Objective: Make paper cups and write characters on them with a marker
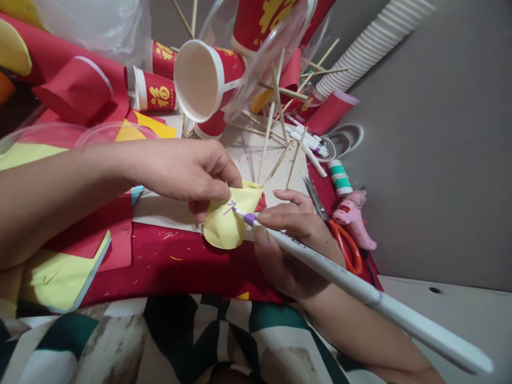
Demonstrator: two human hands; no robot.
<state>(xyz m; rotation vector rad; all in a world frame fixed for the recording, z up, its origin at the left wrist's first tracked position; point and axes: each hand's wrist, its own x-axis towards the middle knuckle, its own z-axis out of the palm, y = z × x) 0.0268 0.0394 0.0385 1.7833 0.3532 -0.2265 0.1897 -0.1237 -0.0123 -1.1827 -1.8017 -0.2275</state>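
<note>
My left hand pinches the top edge of a rounded yellow paper piece, holding it just above the red table surface. My right hand grips a long white marker pen whose purple tip touches the yellow paper, where a few purple strokes show. Both hands meet at the middle of the view, close to my body.
Red paper cups with gold characters, wooden skewers and clear plastic lids pile up behind. Orange-handled scissors, a pink glue gun, a tape roll and white markers lie right. Red and yellow paper sheets lie left.
</note>
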